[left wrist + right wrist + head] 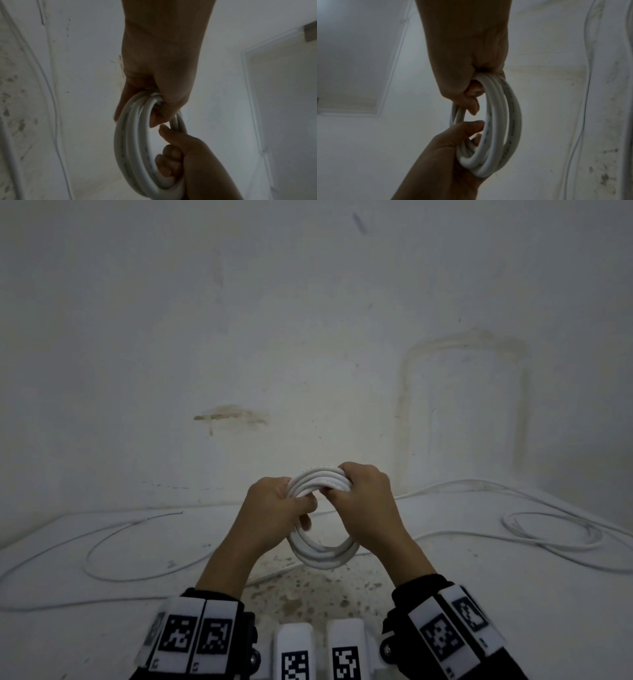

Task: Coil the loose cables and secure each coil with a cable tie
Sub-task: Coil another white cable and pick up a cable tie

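Observation:
A coil of thick white cable with several turns hangs upright in the air between my two hands. My left hand grips its upper left side, fingers curled through the ring. On the upper right, my right hand grips the top of the coil, where a flat white strip with a stitched edge lies across the turns. The left wrist view has my left hand curled round the coil. My right hand shows in the right wrist view, closed round the coil.
Loose thin white cables lie on the pale, stained surface at the left and in loops at the right. A stained white wall rises right behind. Two white marker blocks sit at the bottom edge between my wrists.

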The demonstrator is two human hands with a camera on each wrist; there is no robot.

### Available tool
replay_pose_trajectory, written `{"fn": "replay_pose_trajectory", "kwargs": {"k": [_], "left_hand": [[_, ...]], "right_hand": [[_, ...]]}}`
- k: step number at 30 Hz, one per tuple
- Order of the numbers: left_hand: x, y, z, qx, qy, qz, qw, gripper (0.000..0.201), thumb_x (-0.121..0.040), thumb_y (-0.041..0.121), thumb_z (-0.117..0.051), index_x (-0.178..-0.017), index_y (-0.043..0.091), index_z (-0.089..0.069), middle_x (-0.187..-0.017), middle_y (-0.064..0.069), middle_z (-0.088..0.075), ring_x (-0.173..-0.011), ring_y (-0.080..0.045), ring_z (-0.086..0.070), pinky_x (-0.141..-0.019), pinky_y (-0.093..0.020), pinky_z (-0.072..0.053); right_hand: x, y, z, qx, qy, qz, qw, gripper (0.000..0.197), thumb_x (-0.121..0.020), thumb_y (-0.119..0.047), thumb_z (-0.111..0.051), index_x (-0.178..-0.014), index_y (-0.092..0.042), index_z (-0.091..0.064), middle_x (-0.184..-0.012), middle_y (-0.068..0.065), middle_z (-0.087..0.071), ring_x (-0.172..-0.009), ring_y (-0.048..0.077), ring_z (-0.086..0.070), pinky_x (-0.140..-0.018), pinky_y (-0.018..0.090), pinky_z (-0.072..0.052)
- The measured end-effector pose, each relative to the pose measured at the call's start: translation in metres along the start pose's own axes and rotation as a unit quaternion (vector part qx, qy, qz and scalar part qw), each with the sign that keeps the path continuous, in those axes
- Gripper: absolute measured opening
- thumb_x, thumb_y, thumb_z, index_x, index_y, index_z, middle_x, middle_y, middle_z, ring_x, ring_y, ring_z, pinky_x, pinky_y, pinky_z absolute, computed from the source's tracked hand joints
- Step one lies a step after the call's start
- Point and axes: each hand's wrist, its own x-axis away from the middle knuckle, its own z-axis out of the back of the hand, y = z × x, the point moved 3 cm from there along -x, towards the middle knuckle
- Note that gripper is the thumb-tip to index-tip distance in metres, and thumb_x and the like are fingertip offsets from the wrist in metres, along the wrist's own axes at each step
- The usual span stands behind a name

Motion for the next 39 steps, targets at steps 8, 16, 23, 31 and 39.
{"fn": "replay_pose_trajectory", "kwargs": {"k": [8, 16, 23, 31, 39], "left_hand": [[0.006, 0.007, -0.004, 0.208, -0.065, 0.0, 0.976, 0.008, -0.083, -0.003, -0.06, -0.085, 0.0, -0.067, -0.063, -0.017, -0.067, -0.057, -0.029, -0.066, -0.061, -0.035, -0.058], [0.009, 0.008, -0.02, 0.309, 0.015, 0.113, 0.944, 0.061, -0.082, 0.059, -0.055, -0.051, 0.007, -0.045, -0.037, -0.002, -0.028, -0.03, -0.015, -0.025, -0.043, -0.025, -0.035], [0.015, 0.014, -0.026, 0.261, 0.106, 0.137, 0.95, 0.057, -0.085, 0.047, -0.061, -0.047, 0.008, -0.043, -0.038, -0.002, -0.031, -0.031, -0.015, -0.027, -0.038, -0.022, -0.029], [0.06, 0.006, -0.044, 0.274, 0.177, 0.183, 0.927, 0.053, -0.083, 0.042, -0.066, -0.047, 0.008, -0.048, -0.035, -0.002, -0.031, -0.028, -0.015, -0.027, -0.037, -0.021, -0.027], [0.096, -0.001, -0.054, 0.274, 0.189, 0.236, 0.913, 0.052, -0.085, 0.042, -0.065, -0.054, 0.004, -0.048, -0.031, 0.001, -0.031, -0.026, -0.014, -0.023, -0.036, -0.019, -0.025]], "right_hand": [[0.002, -0.003, 0.002, -0.06, 0.098, 0.048, 0.992, 0.014, -0.08, 0.002, -0.058, -0.066, 0.002, -0.055, -0.051, 0.003, -0.049, -0.05, 0.016, -0.04, -0.047, 0.022, -0.033], [0.004, 0.001, -0.001, -0.027, 0.096, 0.066, 0.993, 0.018, -0.081, 0.002, -0.057, -0.064, -0.002, -0.053, -0.048, 0.003, -0.046, -0.047, 0.014, -0.036, -0.046, 0.026, -0.03], [0.002, 0.001, 0.006, -0.018, -0.015, 0.027, 0.999, 0.022, -0.082, -0.006, -0.058, -0.069, 0.011, -0.051, -0.061, 0.027, -0.05, -0.053, 0.022, -0.035, -0.052, 0.041, -0.039], [0.04, -0.004, 0.035, -0.13, -0.214, -0.114, 0.962, 0.019, -0.082, -0.018, -0.069, -0.088, 0.0, -0.069, -0.078, 0.02, -0.068, -0.066, 0.021, -0.068, -0.067, 0.032, -0.057], [0.077, 0.041, 0.102, -0.053, 0.068, -0.37, 0.925, 0.021, -0.086, -0.022, -0.055, -0.072, -0.008, -0.048, -0.086, 0.011, -0.054, -0.09, 0.026, -0.054, -0.075, 0.031, -0.044]]}}
